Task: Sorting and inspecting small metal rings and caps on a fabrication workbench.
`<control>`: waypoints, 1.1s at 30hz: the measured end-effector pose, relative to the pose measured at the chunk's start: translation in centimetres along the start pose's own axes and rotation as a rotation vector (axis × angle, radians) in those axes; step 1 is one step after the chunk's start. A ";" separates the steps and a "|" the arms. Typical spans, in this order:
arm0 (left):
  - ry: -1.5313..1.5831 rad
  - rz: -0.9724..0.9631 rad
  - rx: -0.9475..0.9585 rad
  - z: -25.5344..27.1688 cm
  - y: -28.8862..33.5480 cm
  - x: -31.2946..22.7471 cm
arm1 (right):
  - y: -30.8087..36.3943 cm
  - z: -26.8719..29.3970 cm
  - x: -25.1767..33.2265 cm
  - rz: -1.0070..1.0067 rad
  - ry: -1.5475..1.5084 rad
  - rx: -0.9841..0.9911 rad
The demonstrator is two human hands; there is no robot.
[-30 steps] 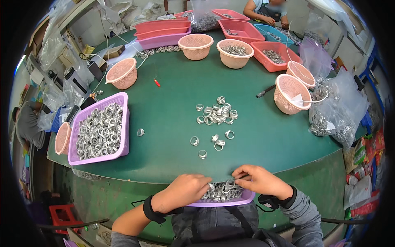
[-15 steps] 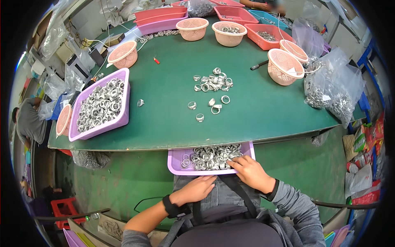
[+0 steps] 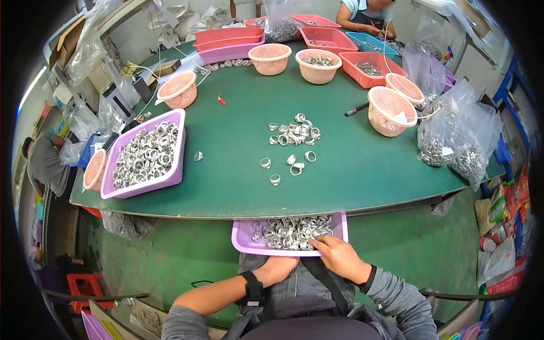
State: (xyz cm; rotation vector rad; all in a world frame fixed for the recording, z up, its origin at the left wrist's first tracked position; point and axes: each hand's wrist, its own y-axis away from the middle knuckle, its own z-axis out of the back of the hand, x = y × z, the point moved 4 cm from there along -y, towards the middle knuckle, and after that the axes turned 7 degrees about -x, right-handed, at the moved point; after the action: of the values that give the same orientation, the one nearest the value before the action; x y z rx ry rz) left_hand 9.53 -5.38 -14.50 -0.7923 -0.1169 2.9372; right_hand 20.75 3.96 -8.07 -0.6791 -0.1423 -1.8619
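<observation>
A purple plastic basket (image 3: 242, 245) of silver metal rings (image 3: 290, 231) is at my lap, its far side beneath the table edge. My right hand (image 3: 341, 258) reaches over its near right rim. Its fingers are curled, the tips among the rings; what they pinch, if anything, is hidden. My left hand (image 3: 276, 269) is at the underside of the basket's near rim, with its fingers out of sight. On the green table (image 3: 226, 187) ahead lies a heap of rings (image 3: 296, 134), with several loose rings nearer me.
A larger purple basket (image 3: 180, 148) full of rings stands at the left, beside a lone ring (image 3: 198, 156). Peach baskets (image 3: 270, 59), red trays and bags of rings (image 3: 453, 141) line the back and right. A black pen (image 3: 357, 109) lies at right. Two other people sit farther off.
The view has tipped up, so the table sits lower in the picture. My left hand has slid farther under the basket's rim. My right hand stays at the rings, fingers slightly shifted.
</observation>
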 end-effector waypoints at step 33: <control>0.358 -0.020 0.067 16.4 -16.6 10.6 | -21.8 5.8 -6.5 -0.048 -0.235 0.223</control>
State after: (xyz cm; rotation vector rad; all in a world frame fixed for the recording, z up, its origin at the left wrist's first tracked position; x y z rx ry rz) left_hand -6.64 11.46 -3.98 -1.2774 0.0008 2.7096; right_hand 5.11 20.34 -1.85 -0.7416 -0.5148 -1.7731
